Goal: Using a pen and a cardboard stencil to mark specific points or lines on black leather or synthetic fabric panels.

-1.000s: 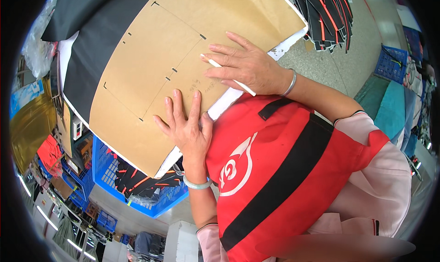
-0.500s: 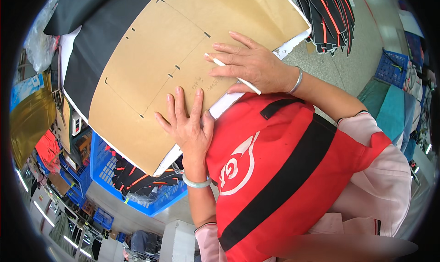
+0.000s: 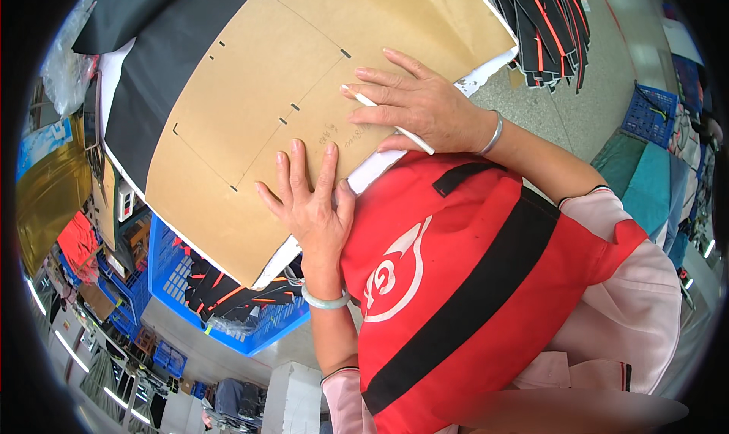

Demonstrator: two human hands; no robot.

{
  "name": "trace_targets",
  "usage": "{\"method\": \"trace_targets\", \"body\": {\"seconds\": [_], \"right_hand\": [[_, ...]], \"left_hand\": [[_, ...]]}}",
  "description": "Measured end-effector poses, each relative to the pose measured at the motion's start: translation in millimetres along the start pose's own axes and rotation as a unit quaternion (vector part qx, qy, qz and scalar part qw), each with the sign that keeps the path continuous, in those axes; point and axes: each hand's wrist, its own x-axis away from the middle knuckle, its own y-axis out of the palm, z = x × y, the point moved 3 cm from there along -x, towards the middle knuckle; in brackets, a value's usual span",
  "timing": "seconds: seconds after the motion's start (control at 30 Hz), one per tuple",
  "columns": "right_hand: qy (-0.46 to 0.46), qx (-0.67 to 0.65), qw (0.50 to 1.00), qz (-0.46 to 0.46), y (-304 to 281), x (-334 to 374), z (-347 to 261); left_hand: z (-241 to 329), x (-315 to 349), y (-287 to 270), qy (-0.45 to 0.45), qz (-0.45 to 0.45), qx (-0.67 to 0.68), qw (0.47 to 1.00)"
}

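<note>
With the left hand (image 3: 307,206) spread flat and empty on the brown card pattern (image 3: 304,92) at frame centre, and the right hand (image 3: 418,104) loosely curled around a white chalk pencil (image 3: 387,115), firm, even pressure likely keeps the pattern from sliding over the black fabric (image 3: 152,77).

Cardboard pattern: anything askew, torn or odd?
Nothing stands out. The cardboard pattern lies flat on the black fabric, with no tears showing. The left hand presses it down, and the right hand holds a white marking stick on it.
</note>
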Motion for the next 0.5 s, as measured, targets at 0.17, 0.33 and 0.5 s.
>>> {"method": "trace_targets", "body": {"seconds": [0.17,0.33,0.5], "right_hand": [[0.0,0.001,1.0,-0.003,0.9,0.3,0.3],[0.002,-0.001,1.0,-0.004,-0.3,-0.4,0.0],[0.004,0.002,1.0,0.001,1.0,-0.2,0.3]], "left_hand": [[-0.1,-0.4,-0.5,-0.001,0.0,0.001,1.0],[-0.4,-0.6,-0.4,-0.002,-0.002,0.009,1.0],[-1.0,-0.7,0.7,0.001,0.001,0.007,1.0]]}}
